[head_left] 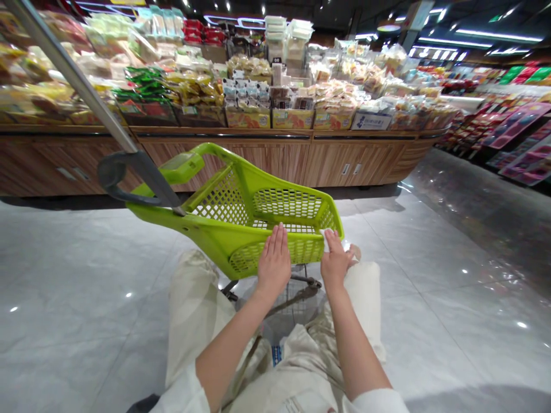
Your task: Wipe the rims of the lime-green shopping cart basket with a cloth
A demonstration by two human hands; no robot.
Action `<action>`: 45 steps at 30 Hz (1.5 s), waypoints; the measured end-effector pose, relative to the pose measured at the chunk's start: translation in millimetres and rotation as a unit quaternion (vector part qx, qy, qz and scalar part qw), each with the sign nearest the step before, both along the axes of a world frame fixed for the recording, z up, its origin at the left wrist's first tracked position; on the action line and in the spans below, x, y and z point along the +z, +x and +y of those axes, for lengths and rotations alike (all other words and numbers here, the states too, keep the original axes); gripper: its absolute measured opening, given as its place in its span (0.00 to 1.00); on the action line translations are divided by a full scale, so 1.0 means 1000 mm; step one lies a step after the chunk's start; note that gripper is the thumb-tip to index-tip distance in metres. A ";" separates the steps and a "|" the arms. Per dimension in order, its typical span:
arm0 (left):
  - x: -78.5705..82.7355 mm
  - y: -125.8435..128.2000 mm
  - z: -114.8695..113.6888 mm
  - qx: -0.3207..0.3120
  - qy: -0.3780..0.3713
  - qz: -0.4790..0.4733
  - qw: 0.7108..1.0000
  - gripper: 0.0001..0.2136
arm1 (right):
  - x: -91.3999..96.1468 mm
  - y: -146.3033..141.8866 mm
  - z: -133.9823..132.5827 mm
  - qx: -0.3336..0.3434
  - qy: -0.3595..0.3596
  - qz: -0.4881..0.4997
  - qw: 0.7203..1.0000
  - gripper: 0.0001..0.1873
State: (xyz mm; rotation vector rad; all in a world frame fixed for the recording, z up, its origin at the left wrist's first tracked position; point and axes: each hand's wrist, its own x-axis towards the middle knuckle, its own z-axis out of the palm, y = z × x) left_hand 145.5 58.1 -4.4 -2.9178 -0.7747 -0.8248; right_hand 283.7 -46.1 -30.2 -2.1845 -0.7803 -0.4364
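A lime-green shopping basket (206, 225) on a wheeled frame stands just in front of my knees, and no goods show inside it. My left hand (275, 258) lies flat against its near side, fingers straight and reaching up to the rim. At the basket's right-hand corner my right hand (334, 259) presses a white wipe (326, 241) against the rim, its fingers bent over it. A grey metal pole (81, 80) with a dark grey hooked grip (124, 178) rises from the basket's left end.
Behind the basket runs a wood-fronted display counter (275, 160) heaped with packaged snacks. More shelves (512, 137) stand at the far right. Glossy grey tiles (64, 287) cover the floor, and my knees flank the basket's near side.
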 end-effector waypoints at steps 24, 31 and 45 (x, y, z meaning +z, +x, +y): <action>0.000 0.002 -0.005 0.011 0.001 -0.007 1.000 0.33 | 0.022 -0.041 0.034 0.130 -0.033 -0.013 0.991 0.39; 0.000 -0.002 -0.001 0.015 0.022 0.011 1.000 0.31 | 0.034 -0.036 0.023 0.214 -0.082 -0.042 0.972 0.43; 0.000 0.004 -0.007 0.024 0.016 0.016 0.999 0.30 | 0.013 -0.023 0.011 0.038 -0.040 -0.010 0.998 0.40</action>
